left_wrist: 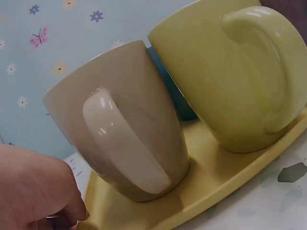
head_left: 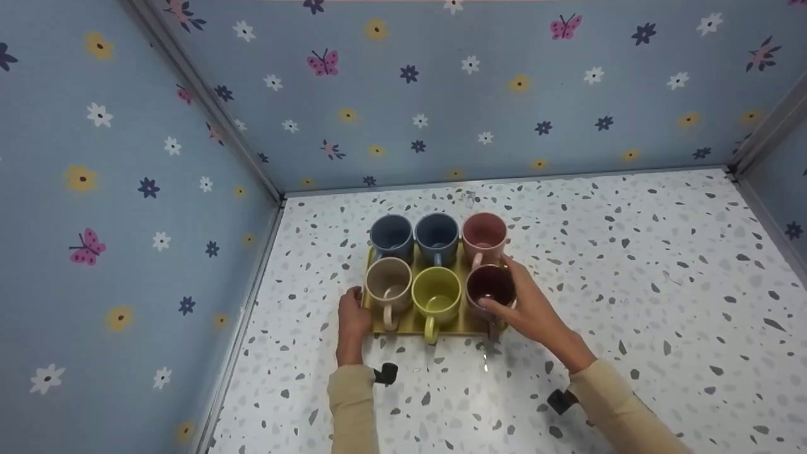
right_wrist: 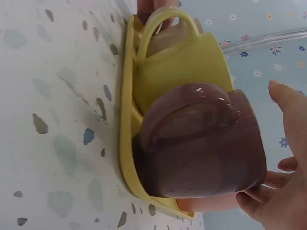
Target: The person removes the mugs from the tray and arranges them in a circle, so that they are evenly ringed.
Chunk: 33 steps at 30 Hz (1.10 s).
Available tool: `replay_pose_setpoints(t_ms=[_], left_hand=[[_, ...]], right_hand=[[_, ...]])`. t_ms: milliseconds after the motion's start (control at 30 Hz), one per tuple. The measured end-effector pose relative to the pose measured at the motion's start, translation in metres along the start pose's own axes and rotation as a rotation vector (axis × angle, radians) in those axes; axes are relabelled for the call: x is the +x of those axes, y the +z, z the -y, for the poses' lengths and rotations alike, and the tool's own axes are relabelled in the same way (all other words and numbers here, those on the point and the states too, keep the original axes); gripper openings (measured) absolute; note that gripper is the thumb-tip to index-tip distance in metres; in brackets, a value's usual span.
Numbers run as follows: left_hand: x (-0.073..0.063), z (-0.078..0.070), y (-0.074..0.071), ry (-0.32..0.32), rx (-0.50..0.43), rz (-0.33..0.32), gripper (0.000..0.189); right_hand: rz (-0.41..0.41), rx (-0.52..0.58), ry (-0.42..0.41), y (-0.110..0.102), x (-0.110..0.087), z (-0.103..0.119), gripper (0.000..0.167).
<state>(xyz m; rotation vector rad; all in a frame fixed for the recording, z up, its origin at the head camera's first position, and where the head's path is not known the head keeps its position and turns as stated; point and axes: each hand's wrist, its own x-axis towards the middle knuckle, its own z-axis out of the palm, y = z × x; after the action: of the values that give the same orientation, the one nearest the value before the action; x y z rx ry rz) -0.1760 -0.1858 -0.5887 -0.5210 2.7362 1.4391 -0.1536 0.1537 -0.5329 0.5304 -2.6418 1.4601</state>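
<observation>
A yellow tray (head_left: 410,325) bears several mugs in two rows. At its left end my left hand (head_left: 355,315) grips the tray's rim with curled fingers, beside the beige mug (left_wrist: 129,124). The yellow mug (head_left: 436,293) stands in the middle of the near row. My right hand (head_left: 533,309) is at the maroon mug (right_wrist: 201,148) in the near right corner. Its fingers touch the mug's side, while the thumb reaches over the opening, apart from the wall in the right wrist view. Two blue mugs (head_left: 391,234) and a pink mug (head_left: 484,234) form the far row.
The tray sits on a white speckled tabletop (head_left: 630,284). Blue panels with flowers and butterflies stand at the back (head_left: 441,94) and along the left side (head_left: 126,252). Another panel edge (head_left: 769,139) rises at the right.
</observation>
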Motion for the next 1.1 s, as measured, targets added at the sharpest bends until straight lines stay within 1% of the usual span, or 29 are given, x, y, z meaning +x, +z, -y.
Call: replay_pose_setpoints(t_ms=[200, 367, 567, 800, 900, 1100], left_hand=[[0.000, 0.004, 0.002, 0.030, 0.011, -0.039, 0.045], [-0.001, 0.006, 0.004, 0.027, 0.013, -0.052, 0.045], [-0.001, 0.007, 0.005, 0.008, -0.006, -0.046, 0.043], [0.000, 0.006, 0.003, 0.010, -0.030, -0.035, 0.046], [0.001, 0.006, 0.003, 0.001, -0.035, -0.033, 0.048], [-0.001, 0.004, 0.004, -0.023, -0.033, -0.039, 0.044]], right_hand=[[0.015, 0.012, -0.039, 0.004, -0.001, -0.004, 0.098], [0.027, -0.005, -0.038, 0.007, -0.002, -0.008, 0.105], [0.013, -0.002, -0.010, 0.010, -0.006, -0.013, 0.110], [0.001, 0.045, 0.064, 0.013, -0.009, -0.014, 0.109], [-0.010, 0.059, 0.070, 0.013, -0.010, -0.015, 0.108], [-0.049, 0.076, 0.070, 0.015, -0.010, -0.015, 0.104]])
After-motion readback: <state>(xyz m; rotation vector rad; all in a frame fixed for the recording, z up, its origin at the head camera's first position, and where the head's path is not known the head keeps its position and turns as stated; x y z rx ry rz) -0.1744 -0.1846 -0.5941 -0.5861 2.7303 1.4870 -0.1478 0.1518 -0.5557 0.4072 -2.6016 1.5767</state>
